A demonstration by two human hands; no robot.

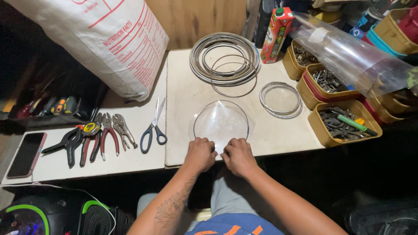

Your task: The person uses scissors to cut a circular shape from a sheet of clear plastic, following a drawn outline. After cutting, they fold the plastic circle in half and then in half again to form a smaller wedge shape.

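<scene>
Clear plastic disc (220, 122) near table edge, both hands (220, 156) closed, pinching its near rim.

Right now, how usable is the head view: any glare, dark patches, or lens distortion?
Head view: sharp and evenly lit on the tabletop; glare on the clear disc at both hands, left and right; the edges fall into deep shadow; wide-angle bending shows at the white sack.

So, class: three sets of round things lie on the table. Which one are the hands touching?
The clear plastic disc at the near edge; both hands grip its rim. The metal ring stacks lie farther back, untouched.
</scene>
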